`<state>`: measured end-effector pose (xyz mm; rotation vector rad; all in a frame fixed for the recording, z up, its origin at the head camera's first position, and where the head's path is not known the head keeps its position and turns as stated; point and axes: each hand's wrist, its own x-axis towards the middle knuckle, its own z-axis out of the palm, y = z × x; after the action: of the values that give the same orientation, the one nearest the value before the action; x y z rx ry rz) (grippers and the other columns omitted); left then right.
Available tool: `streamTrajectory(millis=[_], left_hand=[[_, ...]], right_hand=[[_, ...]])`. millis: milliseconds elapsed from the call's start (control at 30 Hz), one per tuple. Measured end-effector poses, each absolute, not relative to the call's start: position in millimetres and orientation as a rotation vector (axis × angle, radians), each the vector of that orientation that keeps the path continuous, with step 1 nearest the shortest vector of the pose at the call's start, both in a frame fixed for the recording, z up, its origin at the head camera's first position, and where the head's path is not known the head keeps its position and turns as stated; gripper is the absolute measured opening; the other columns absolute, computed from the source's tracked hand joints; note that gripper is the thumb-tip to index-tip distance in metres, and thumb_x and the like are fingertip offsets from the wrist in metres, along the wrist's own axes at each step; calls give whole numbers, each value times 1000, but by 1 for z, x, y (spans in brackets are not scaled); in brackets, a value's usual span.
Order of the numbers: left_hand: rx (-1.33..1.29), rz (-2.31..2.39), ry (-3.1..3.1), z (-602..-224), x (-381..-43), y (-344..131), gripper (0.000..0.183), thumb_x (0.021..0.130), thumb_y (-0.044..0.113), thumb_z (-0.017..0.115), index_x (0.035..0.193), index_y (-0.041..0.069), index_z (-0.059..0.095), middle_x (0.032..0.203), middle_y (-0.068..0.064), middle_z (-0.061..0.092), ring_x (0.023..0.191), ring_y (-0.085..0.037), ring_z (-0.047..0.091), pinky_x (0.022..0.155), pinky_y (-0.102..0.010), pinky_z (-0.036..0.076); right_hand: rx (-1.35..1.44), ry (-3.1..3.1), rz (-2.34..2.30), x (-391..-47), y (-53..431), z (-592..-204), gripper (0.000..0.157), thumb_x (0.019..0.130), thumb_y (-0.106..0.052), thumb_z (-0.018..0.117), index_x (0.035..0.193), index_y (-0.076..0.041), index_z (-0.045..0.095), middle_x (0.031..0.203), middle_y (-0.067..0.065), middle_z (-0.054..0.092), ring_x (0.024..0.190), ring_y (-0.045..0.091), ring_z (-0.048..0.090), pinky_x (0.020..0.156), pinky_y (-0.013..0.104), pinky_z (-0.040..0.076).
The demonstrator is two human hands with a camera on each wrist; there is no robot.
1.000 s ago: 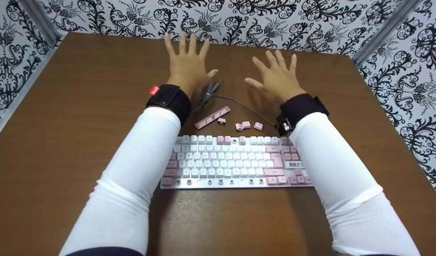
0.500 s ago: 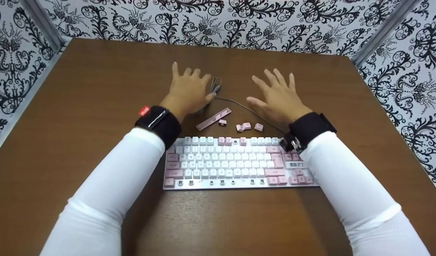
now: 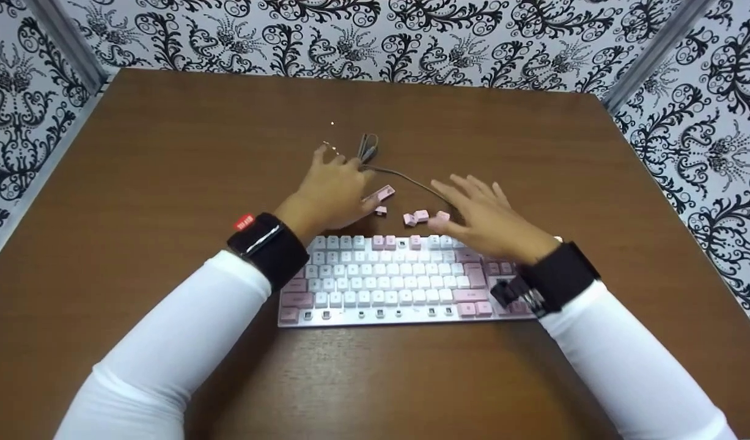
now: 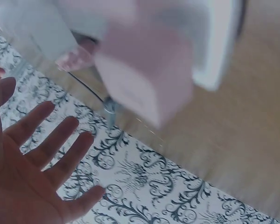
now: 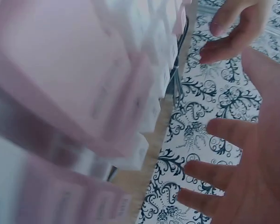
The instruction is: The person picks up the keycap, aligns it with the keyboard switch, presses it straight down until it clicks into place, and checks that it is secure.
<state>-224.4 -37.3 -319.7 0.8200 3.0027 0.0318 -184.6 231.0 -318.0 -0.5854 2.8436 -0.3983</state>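
Note:
A white and pink keyboard (image 3: 384,283) lies on the table, with bare switches showing along its front row and one gap in its top row. Behind it, my left hand (image 3: 333,194) hovers with fingers spread, overlapping a long pink spacebar keycap (image 3: 385,192). In the left wrist view the left fingers (image 4: 60,140) are straight and hold nothing. My right hand (image 3: 491,220) reaches over the keyboard's back right corner, its thumb overlapping a loose pink keycap (image 3: 443,216). The right wrist view shows the right fingers (image 5: 214,175) extended, nothing in them. Two more pink keycaps (image 3: 420,216) sit between the hands.
A small dark-bottomed pink keycap (image 3: 381,211) lies beside the spacebar. The grey cable (image 3: 368,148), bundled behind the left hand, runs toward the right hand. Patterned black and white panels (image 3: 460,46) stand along the table's back and sides.
Both hands have drawn back from the far part of the table toward the keyboard, the right one coming over its back edge. The keyboard and the loose keycaps stay where they were.

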Motion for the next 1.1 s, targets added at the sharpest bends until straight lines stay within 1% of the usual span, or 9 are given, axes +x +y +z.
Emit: streamTrajectory(millis=[133, 233, 333, 500, 633, 767, 867, 1000, 1100], left_hand=[[864, 73, 2956, -325, -215, -33, 54, 98, 50, 53, 140, 15, 57, 143, -14, 56, 136, -37, 49, 114, -66, 28], [902, 86, 2935, -328, -211, -30, 51, 98, 47, 55, 136, 14, 59, 136, -14, 60, 131, -37, 54, 111, -67, 32], [933, 61, 2947, -329, -212, -27, 47, 98, 44, 57, 134, 14, 62, 130, -14, 63, 123, -36, 60, 107, -64, 38], [964, 46, 2969, -333, -219, -27, 36, 101, 41, 54, 125, 18, 67, 119, -14, 67, 113, -36, 66, 100, -62, 43], [977, 70, 2955, -336, -223, -29, 33, 102, 40, 53, 123, 21, 69, 117, -15, 67, 111, -37, 66, 101, -64, 42], [979, 112, 2922, -339, -224, -28, 32, 103, 37, 52, 126, 23, 69, 119, -15, 64, 114, -39, 64, 106, -67, 37], [983, 119, 2904, -342, -225, -27, 31, 103, 36, 52, 126, 24, 70, 120, -16, 63, 115, -40, 64, 107, -68, 35], [998, 102, 2901, -346, -225, -27, 31, 103, 35, 53, 125, 23, 71, 119, -15, 64, 115, -39, 64, 108, -68, 35], [1005, 102, 2906, -345, -227, -27, 31, 102, 34, 54, 124, 22, 72, 117, -13, 65, 115, -37, 64, 108, -68, 35]], right_hand=[[-624, 2787, -428, -173, 238, -323, 79, 97, -65, 44, 161, -23, 21, 166, 18, 19, 154, 39, 14, 120, 66, -3], [-642, 2738, -491, -166, 242, -327, 78, 98, -61, 45, 161, -21, 21, 163, 19, 26, 152, 38, 21, 120, 67, 2], [-651, 2699, -562, -162, 245, -330, 78, 99, -59, 48, 161, -20, 23, 163, 17, 28, 152, 38, 22, 121, 65, 6], [-698, 2687, -604, -157, 247, -338, 76, 99, -58, 49, 160, -21, 23, 164, 10, 29, 152, 38, 23, 121, 64, 10], [-738, 2699, -615, -156, 247, -341, 75, 99, -55, 50, 160, -20, 24, 164, 10, 29, 151, 37, 25, 121, 64, 10], [-725, 2697, -638, -155, 253, -341, 74, 99, -52, 52, 160, -18, 26, 164, 9, 30, 151, 38, 24, 121, 64, 5], [-689, 2692, -658, -154, 261, -340, 74, 99, -52, 53, 159, -19, 27, 163, 10, 31, 152, 37, 22, 122, 64, 2], [-649, 2708, -675, -151, 273, -342, 73, 98, -51, 55, 158, -18, 30, 161, 15, 34, 151, 37, 24, 122, 64, 1], [-630, 2724, -677, -150, 280, -344, 71, 98, -49, 56, 157, -15, 34, 160, 18, 35, 151, 38, 24, 122, 63, 1]])
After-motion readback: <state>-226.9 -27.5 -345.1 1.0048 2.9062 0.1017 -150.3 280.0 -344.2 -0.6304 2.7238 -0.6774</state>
